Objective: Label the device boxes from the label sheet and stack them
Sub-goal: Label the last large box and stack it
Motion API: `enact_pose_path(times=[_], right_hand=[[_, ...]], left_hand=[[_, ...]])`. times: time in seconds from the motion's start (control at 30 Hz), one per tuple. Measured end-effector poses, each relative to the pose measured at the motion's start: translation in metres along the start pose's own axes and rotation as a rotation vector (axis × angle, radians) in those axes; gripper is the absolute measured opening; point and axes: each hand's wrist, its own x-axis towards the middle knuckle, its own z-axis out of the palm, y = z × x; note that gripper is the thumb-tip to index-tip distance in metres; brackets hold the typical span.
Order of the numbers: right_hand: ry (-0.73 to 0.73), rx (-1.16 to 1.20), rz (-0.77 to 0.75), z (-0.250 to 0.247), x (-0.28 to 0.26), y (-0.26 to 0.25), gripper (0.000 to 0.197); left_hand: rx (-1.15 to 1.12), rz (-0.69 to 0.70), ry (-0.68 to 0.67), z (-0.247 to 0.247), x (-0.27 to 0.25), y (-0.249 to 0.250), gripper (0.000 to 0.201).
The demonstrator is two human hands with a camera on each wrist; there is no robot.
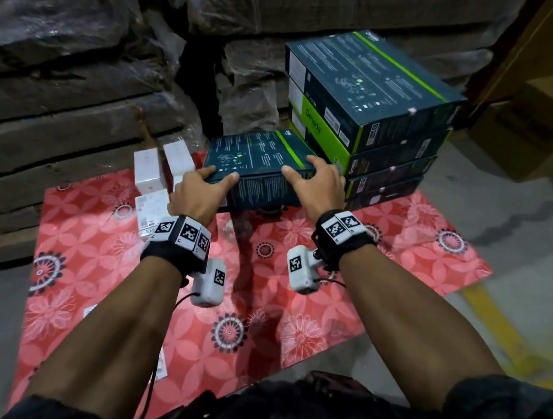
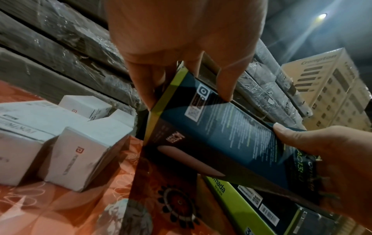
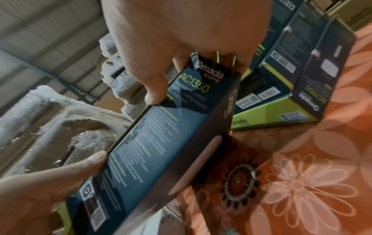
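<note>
Both hands hold one dark device box [image 1: 256, 162] between them, lifted clear of the red flowered mat [image 1: 288, 331]. The left hand [image 1: 197, 193] grips the box's left end, thumb along the near edge and fingers curled over the top. The right hand [image 1: 319, 186] clamps the right end, thumb on the near top edge and fingers spread over the top. From the left wrist view the fingers [image 2: 225, 82] press the box's printed face, with the other hand's thumb at the far end. In the right wrist view the thumb [image 3: 155, 92] lies beside the "AC1350" print.

Just to the right of the grip, nearly touching the held box, stands a stack of boxes [image 1: 371, 117], dark with green bands, resting on the mat. To the left of the grip sit small white boxes [image 1: 162, 168] on the mat. Beyond the hands rise wrapped cartons [image 1: 79, 49].
</note>
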Motion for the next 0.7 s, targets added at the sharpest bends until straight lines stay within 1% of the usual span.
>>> enact_pose_path(times=[0.13,0.23,0.33,0.43,0.57,0.7], right_hand=[[0.009,0.004,0.002,-0.002,0.0,-0.003,0.069],[-0.004,0.018,0.015,0.001,-0.003,0.006,0.068],[-0.054,0.035,0.037,0.008,-0.009,0.024,0.068],[-0.107,0.036,0.079,0.017,-0.018,0.044,0.069],[-0.144,0.056,0.118,0.024,-0.032,0.065,0.068],[-0.177,0.056,0.142,0.026,-0.04,0.08,0.065]], left_hand=[[0.0,0.005,-0.005,-0.001,0.001,0.0,0.074],[0.041,0.014,-0.019,0.005,-0.007,-0.005,0.072],[0.029,0.031,-0.08,0.019,-0.017,-0.019,0.072],[-0.03,0.016,-0.164,0.034,-0.025,-0.034,0.08],[0.003,-0.014,-0.234,0.053,-0.037,-0.054,0.076],[0.034,-0.059,-0.276,0.067,-0.045,-0.069,0.079]])
